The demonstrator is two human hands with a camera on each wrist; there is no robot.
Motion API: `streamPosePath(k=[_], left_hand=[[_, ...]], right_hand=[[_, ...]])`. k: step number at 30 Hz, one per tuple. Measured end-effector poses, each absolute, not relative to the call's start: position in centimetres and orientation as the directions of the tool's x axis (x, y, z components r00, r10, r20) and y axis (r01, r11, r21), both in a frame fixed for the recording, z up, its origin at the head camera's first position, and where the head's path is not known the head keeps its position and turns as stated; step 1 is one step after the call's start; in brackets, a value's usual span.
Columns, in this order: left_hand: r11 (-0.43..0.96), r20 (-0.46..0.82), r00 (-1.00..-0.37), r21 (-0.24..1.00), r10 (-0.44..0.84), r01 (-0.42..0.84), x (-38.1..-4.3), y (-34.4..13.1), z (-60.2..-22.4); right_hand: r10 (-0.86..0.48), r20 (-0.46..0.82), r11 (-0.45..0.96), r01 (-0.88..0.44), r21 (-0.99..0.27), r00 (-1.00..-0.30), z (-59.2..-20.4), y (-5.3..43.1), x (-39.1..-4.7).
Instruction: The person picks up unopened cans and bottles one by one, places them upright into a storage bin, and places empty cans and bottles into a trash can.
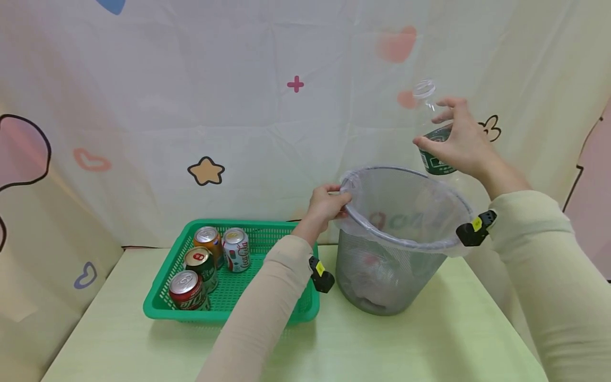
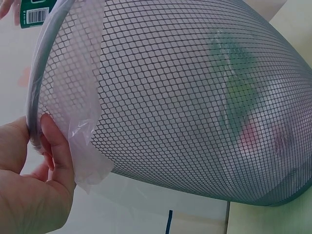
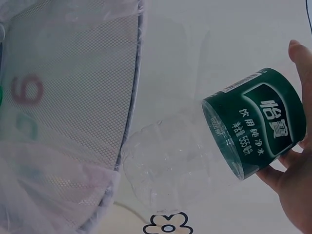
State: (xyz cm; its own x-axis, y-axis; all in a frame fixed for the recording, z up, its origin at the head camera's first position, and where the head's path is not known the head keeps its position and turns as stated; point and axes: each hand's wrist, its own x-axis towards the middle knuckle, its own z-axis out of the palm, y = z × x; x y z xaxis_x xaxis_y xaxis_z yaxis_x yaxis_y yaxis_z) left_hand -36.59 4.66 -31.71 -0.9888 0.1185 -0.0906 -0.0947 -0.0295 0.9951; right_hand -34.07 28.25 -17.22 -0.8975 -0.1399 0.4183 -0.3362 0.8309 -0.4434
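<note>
Aloft, right hand (image 1: 460,140) around bottle (image 1: 431,135).

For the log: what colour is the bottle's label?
Dark green with white print, on the bottle's label; clearest in the right wrist view.

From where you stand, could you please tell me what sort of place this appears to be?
Probably a staged tabletop set for sorting rubbish, not a real kitchen: a cartoon-printed cloth backdrop hangs behind a pale green table that bears a lined mesh wastebasket and a green basket of drink cans.

Green basket (image 1: 305,310) on pale green surface (image 1: 429,345), holding 4 upright cans (image 1: 200,265). Behind: cloth backdrop (image 1: 238,106) printed with star, hearts, cross.
</note>
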Motion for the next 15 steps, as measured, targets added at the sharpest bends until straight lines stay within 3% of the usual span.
streamPosePath(k=[15], left_hand=[[-0.034, -0.09, -0.99, 0.995, 0.106, -0.094, -36.6, 4.4, -31.7]], right_hand=[[-0.204, 0.386, 0.815, -0.375, -0.442, -0.9, -18.1, 26.5, -34.5]])
